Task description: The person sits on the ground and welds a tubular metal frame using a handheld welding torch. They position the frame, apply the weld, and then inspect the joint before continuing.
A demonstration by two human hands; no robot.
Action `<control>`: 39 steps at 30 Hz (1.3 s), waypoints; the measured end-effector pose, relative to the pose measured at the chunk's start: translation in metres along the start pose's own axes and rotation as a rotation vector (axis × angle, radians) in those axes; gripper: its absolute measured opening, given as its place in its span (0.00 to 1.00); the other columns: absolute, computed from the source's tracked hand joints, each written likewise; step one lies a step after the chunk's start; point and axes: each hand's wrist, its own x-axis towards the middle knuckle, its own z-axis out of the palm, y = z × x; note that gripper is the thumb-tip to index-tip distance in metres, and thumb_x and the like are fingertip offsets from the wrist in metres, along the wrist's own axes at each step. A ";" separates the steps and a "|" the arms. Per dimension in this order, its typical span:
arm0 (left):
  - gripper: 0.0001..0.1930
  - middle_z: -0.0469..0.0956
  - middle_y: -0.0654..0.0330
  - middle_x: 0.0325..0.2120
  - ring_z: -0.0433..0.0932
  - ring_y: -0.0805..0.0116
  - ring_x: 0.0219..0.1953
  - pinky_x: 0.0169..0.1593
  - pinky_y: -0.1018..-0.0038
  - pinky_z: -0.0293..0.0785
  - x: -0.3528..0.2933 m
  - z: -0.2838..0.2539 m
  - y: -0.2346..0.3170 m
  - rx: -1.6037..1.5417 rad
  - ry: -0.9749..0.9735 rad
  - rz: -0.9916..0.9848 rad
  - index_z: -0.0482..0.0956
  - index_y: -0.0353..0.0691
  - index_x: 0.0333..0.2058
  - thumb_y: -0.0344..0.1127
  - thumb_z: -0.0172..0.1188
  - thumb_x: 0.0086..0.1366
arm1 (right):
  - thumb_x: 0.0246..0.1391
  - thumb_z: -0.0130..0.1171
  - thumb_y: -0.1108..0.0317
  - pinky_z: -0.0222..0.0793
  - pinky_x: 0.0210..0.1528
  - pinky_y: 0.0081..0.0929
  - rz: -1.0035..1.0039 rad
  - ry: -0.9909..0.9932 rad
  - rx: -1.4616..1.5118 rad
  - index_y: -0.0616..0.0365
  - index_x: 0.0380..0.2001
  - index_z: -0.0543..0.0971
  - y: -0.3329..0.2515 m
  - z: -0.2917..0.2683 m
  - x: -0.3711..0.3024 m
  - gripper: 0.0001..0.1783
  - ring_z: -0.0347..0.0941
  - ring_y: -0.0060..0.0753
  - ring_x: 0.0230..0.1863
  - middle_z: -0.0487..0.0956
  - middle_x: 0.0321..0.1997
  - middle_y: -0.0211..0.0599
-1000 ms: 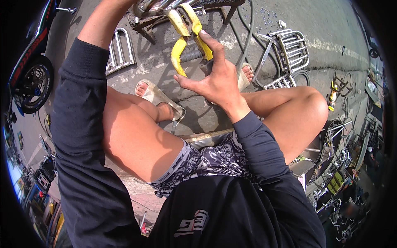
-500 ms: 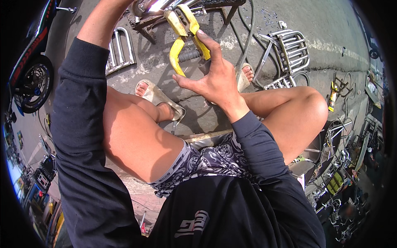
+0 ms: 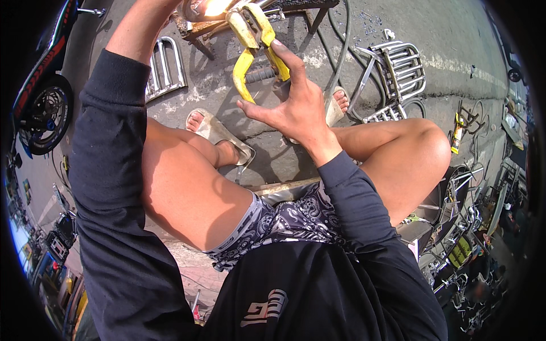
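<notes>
My right hand [image 3: 301,111] grips a yellow clamp [image 3: 243,73] that has a grey coil spring between its two handles. The thumb presses on the end of one handle, while the fingers go round the other. At the top edge, the clamp's jaws lie beside a shiny metal tube [image 3: 196,10] with a bright glare on it. A low rusty metal stand [image 3: 296,5] is under this work. My left forearm reaches up past the tube's left side. The left hand itself is cut off by the picture's top edge, so its fingers are hidden.
Chromed tube racks [image 3: 402,71] [image 3: 166,67] lie on the concrete to both sides. Dark cables [image 3: 340,54] run behind my right foot. A motorcycle wheel [image 3: 46,115] stands at far left. Several metal frames and tubes [image 3: 463,187] are piled at right.
The glare on the tube has turned from bluish white to a warmer yellow-white. The clamp has shifted very slightly upward; my arms have hardly moved.
</notes>
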 end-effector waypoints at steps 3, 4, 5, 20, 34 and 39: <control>0.06 0.86 0.59 0.28 0.79 0.73 0.28 0.36 0.69 0.76 0.001 0.000 -0.002 0.001 0.029 0.007 0.86 0.38 0.37 0.34 0.66 0.70 | 0.37 0.87 0.53 0.80 0.59 0.41 -0.084 0.073 0.026 0.52 0.71 0.60 0.002 0.003 0.000 0.62 0.81 0.52 0.60 0.78 0.62 0.57; 0.06 0.87 0.59 0.29 0.80 0.73 0.29 0.36 0.69 0.76 0.002 0.000 -0.002 0.010 0.039 0.011 0.86 0.38 0.38 0.34 0.66 0.70 | 0.37 0.87 0.53 0.80 0.60 0.41 -0.082 0.067 0.015 0.53 0.71 0.59 0.002 0.003 0.000 0.62 0.81 0.52 0.60 0.78 0.63 0.57; 0.06 0.87 0.59 0.29 0.80 0.72 0.29 0.37 0.68 0.77 0.003 -0.001 -0.003 0.000 0.041 0.001 0.87 0.38 0.39 0.34 0.66 0.70 | 0.37 0.87 0.53 0.80 0.60 0.41 -0.081 0.063 0.005 0.53 0.71 0.59 0.003 0.003 0.000 0.62 0.81 0.52 0.60 0.78 0.63 0.57; 0.07 0.86 0.60 0.29 0.78 0.73 0.29 0.37 0.69 0.75 0.010 -0.009 -0.009 -0.039 0.012 -0.079 0.86 0.39 0.39 0.36 0.68 0.69 | 0.38 0.86 0.53 0.80 0.61 0.41 0.003 -0.019 -0.002 0.50 0.71 0.60 0.003 0.008 0.000 0.60 0.81 0.52 0.60 0.78 0.64 0.53; 0.07 0.87 0.59 0.30 0.80 0.70 0.32 0.40 0.66 0.75 0.015 -0.010 -0.016 0.055 0.041 -0.038 0.88 0.41 0.37 0.38 0.69 0.68 | 0.38 0.86 0.53 0.80 0.60 0.41 -0.003 -0.018 -0.032 0.50 0.70 0.62 0.005 0.011 0.003 0.59 0.81 0.52 0.61 0.77 0.66 0.52; 0.07 0.86 0.60 0.30 0.80 0.71 0.32 0.40 0.67 0.74 0.015 -0.009 -0.017 0.022 0.044 -0.024 0.88 0.42 0.38 0.38 0.69 0.68 | 0.38 0.86 0.53 0.81 0.58 0.41 -0.009 -0.017 -0.040 0.50 0.70 0.61 0.006 0.011 0.003 0.59 0.82 0.52 0.59 0.78 0.64 0.52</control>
